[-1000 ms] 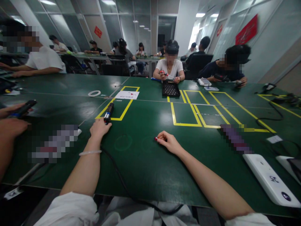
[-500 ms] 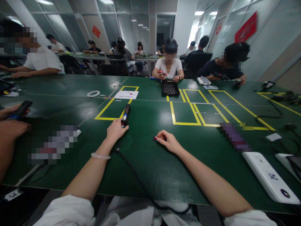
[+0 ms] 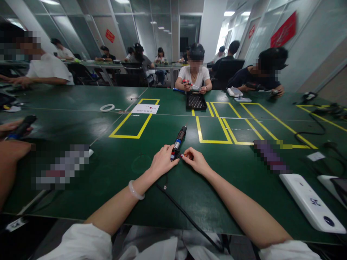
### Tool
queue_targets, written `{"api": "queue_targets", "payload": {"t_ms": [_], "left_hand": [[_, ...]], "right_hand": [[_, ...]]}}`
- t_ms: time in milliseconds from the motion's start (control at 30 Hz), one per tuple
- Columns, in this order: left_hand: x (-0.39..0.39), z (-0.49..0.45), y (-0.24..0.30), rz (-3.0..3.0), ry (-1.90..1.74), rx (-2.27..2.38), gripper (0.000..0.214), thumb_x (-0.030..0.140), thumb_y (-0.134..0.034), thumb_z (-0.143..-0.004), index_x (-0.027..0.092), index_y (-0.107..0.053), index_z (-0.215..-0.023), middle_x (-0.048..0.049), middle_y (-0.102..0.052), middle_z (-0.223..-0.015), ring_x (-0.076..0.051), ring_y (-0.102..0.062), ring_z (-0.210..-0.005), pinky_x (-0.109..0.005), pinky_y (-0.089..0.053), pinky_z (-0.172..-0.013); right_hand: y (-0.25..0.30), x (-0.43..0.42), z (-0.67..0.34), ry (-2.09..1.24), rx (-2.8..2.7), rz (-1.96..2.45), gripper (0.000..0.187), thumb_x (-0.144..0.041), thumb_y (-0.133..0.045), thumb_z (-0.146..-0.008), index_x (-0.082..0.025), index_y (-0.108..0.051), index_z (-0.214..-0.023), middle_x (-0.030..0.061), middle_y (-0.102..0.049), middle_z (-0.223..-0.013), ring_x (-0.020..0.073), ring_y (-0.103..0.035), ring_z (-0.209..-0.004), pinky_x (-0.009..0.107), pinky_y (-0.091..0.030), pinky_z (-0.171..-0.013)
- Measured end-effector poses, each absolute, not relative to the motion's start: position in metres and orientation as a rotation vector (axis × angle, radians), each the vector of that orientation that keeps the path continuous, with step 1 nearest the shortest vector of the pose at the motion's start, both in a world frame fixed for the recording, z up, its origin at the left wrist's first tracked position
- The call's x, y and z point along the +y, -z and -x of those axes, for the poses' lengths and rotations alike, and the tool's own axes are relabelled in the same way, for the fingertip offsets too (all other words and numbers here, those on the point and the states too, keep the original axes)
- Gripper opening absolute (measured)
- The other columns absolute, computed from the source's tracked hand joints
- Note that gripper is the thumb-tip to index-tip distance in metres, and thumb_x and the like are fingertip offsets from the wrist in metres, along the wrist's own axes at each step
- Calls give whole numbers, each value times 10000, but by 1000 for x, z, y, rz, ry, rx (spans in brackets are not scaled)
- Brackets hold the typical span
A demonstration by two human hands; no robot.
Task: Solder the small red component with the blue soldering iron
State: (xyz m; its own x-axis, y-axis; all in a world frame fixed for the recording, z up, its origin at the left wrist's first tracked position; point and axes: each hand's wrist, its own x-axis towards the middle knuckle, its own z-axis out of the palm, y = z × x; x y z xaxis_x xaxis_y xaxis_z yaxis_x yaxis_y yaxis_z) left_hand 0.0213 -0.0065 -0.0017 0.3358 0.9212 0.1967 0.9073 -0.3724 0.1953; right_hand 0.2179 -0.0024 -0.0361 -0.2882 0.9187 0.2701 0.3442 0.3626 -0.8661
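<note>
My left hand (image 3: pixel 164 160) is closed around the rear of a slim cylindrical device (image 3: pixel 179 140), black with silver and blue bands and some red near its base. The device tilts up and away to the right over the table. Close beside its base, my right hand (image 3: pixel 195 160) pinches a small red part (image 3: pixel 182 155) between thumb and fingertips. I cannot tell whether the part touches the device. A black cord (image 3: pixel 187 213) runs from below my left hand to the table's front edge. A thin lead with a small ring end (image 3: pixel 165 187) hangs near it.
The green table (image 3: pixel 151 202) carries yellow tape outlines and a paper sheet (image 3: pixel 145 108). A white power bank-like device (image 3: pixel 311 202) lies at right, a blurred phone-like slab (image 3: pixel 271 157) beside it. Across sits a person with a screwdriver over a black tray (image 3: pixel 196 101). Another person's hands (image 3: pixel 13 139) are at left.
My left hand has moved right with the cylindrical device, bringing its base beside the small red part. The cord followed to the right. My right hand has barely shifted.
</note>
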Motion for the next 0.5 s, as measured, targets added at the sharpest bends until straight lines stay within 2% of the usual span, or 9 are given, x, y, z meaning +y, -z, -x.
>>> {"api": "queue_targets", "payload": {"t_ms": [300, 500], "left_hand": [[-11, -23, 2, -2532, -438, 1632, 595, 457, -572, -827, 228, -408, -1351, -99, -527, -1211, -246, -548, -1100, -337, -481, -866], [-15, -27, 0, -2562, -430, 1630, 584, 414, -568, -824, 223, -401, -1349, -112, -515, -1225, -256, -532, -1104, -358, -471, -880]], "right_hand": [[35, -2, -216, -838, -1900, 1136, 120, -289, -617, -833, -186, -560, -852, -26, -543, -689, 128, -502, -605, 237, -381, -581], [39, 1, -215, -739, -1986, 1080, 91, -258, -643, -819, -194, -583, -843, 5, -556, -811, 131, -518, -666, 248, -408, -632]]}}
